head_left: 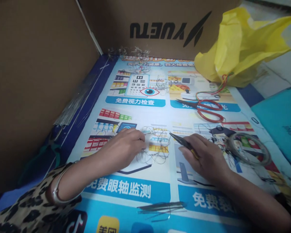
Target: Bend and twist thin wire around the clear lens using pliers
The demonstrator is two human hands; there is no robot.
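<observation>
My left hand rests on a printed poster, its fingers pinched on a tangle of thin looped wire lying between my hands. My right hand is closed round thin pointed pliers; their tip points left toward the wire loops and sits just at their right edge. A silver bangle is on my left wrist, above a leopard-print sleeve.
Red-handled scissors lie beyond my right hand. A coil of wire sits at the right. Cut wire pieces lie near the front, and a bundle of straight wires lies by the cardboard wall. A yellow plastic bag sits at the back right.
</observation>
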